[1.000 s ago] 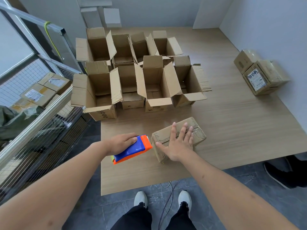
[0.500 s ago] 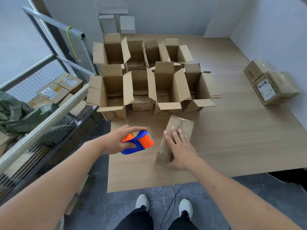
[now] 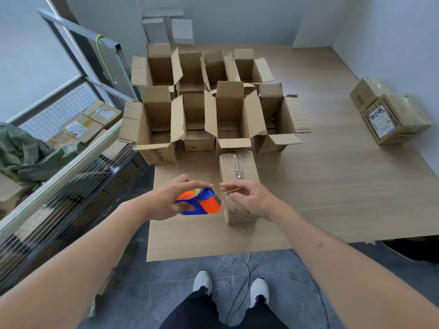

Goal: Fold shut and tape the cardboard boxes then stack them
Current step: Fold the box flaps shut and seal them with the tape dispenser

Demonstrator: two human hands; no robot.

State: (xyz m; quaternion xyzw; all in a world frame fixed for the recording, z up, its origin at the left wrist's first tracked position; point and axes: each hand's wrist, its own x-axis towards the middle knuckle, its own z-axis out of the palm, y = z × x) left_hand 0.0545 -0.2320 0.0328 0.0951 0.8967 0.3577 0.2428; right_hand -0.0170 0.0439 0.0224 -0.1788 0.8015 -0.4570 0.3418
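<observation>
Cardboard, folded shut and taped along its seam, the closed box [image 3: 238, 179] stands near the wooden table's [image 3: 332, 186] front edge, just before the open boxes [image 3: 213, 110]; the right hand [image 3: 249, 198] hovers by it, fingers loosely curled, holding nothing; the left hand [image 3: 169, 201] grips the blue-and-orange tape dispenser [image 3: 202, 201]; two sealed boxes [image 3: 389, 112] sit far right.

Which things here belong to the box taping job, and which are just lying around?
Job: closed brown cardboard box; blue-and-orange tape dispenser in left hand; open cardboard boxes; stacked taped boxes.
Lying about: green cloth; white cable.
</observation>
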